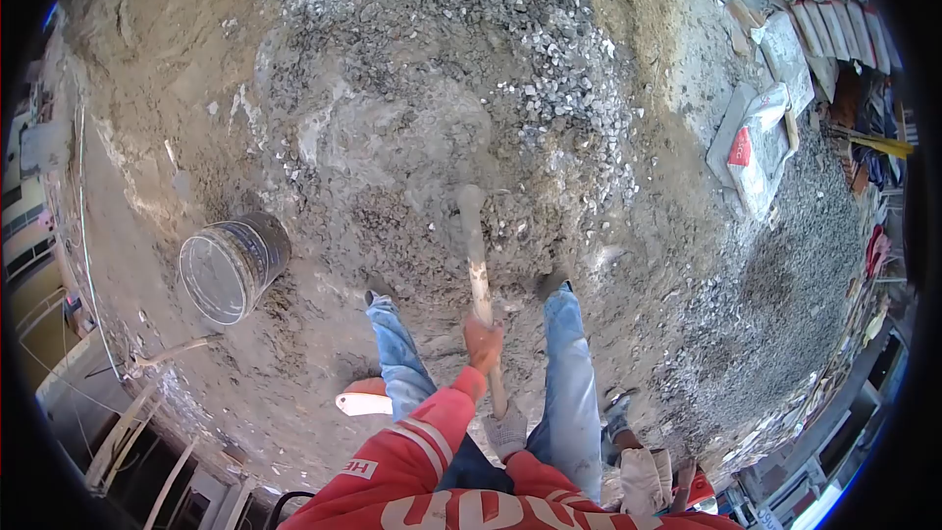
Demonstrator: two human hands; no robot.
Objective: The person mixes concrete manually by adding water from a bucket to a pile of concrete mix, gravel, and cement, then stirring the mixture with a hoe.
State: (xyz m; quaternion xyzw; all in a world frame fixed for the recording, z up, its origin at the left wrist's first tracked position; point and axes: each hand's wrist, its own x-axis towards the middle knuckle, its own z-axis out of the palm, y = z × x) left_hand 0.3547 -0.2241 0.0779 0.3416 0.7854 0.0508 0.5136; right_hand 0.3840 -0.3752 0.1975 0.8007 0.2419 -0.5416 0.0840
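Note:
My bare left hand (483, 342) is closed round the middle of a long wooden tool handle (478, 270). Lower down, my right hand (506, 431), in a pale knitted glove, grips the near end of the same handle. The handle points away from me between my legs, and its far end meets a heap of wet grey mix and gravel (392, 142). Whatever head the tool has is hidden there. My feet stand apart at the near edge of the heap.
A dirty bucket (231, 265) stands on the left. A torn cement bag (754, 149) lies on the right, below stacked bags (819, 0). Loose gravel (775, 304) spreads along the right side. Another person's leg and shoe (618, 417) are close at my lower right.

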